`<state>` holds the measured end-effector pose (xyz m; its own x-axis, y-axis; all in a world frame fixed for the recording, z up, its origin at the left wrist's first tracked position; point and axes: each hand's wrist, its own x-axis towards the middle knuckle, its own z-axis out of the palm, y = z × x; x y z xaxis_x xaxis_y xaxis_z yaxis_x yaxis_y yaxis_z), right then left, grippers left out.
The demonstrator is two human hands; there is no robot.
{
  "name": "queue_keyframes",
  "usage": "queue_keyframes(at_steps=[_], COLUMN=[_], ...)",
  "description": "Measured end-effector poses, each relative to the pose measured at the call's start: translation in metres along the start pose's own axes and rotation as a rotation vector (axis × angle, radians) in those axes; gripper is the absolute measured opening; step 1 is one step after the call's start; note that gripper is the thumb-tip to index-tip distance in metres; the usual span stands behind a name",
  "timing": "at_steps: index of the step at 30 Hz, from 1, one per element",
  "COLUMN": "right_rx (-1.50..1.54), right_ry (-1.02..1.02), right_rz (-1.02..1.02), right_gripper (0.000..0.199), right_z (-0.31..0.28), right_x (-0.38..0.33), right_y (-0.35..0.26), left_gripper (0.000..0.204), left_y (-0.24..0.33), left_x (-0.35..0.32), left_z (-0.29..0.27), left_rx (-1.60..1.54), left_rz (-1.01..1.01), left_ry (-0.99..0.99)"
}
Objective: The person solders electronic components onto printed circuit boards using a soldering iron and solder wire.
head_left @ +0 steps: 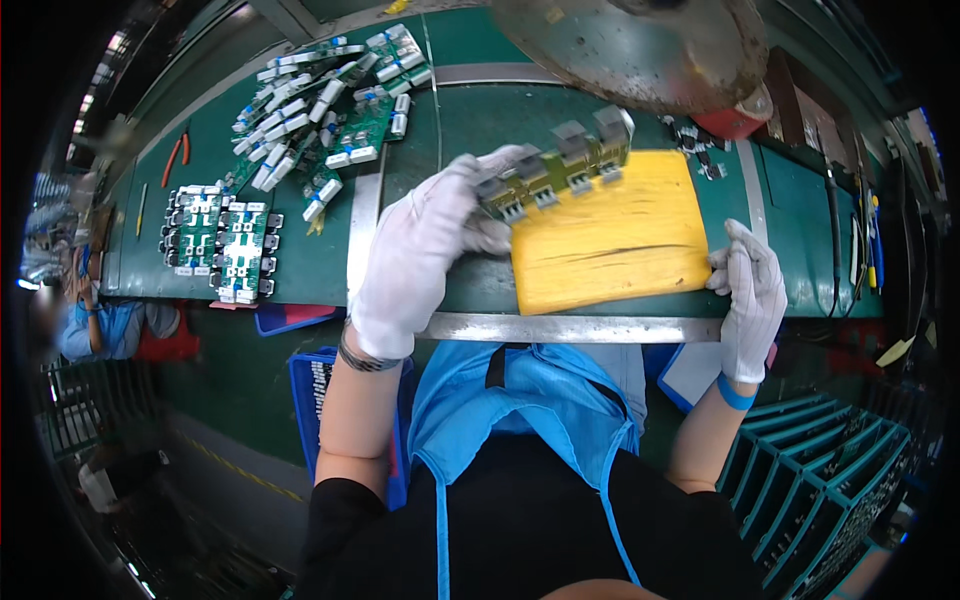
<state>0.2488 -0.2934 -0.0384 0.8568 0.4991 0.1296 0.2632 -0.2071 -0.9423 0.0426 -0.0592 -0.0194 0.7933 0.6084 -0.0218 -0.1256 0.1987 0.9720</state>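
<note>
My left hand [415, 245], in a white glove, grips one end of a circuit board [545, 172] that carries a row of dark box-shaped connectors. The circuit board is held tilted over the upper left part of a worn yellow pad [615, 245], whose surface has dark cracks. At the pad's right edge is my gloved right hand [752, 295], with its fingers curled in. Whatever the right fingertips hold, if anything, is too small to make out. The pad lies on the green bench top [470, 285] near its metal front edge.
Green circuit boards [310, 105] lie heaped at the back left. Assembled boards [240, 250] sit at the front left, near red-handled pliers [177, 158]. A round metal lamp shade [640, 45] overhangs the back. Small dark parts [705, 150] lie right; a blue bin [310, 400] stands below.
</note>
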Motion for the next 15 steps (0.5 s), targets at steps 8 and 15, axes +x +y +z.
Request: queue_keyframes(at_steps=[8, 15], right_rx=[-0.025, 0.006], right_ry=[-0.037, -0.089], right_rz=[-0.004, -0.017], right_gripper=[0.027, 0.028], right_z=[0.002, 0.008], right_x=[-0.005, -0.003], right_y=[-0.002, 0.0], left_gripper=[0.048, 0.048], left_y=[-0.002, 0.004], left_x=[-0.005, -0.019], left_z=[-0.013, -0.026], left_rx=[-0.812, -0.868], left_rz=[-0.174, -0.101], left_ry=[-0.152, -0.09])
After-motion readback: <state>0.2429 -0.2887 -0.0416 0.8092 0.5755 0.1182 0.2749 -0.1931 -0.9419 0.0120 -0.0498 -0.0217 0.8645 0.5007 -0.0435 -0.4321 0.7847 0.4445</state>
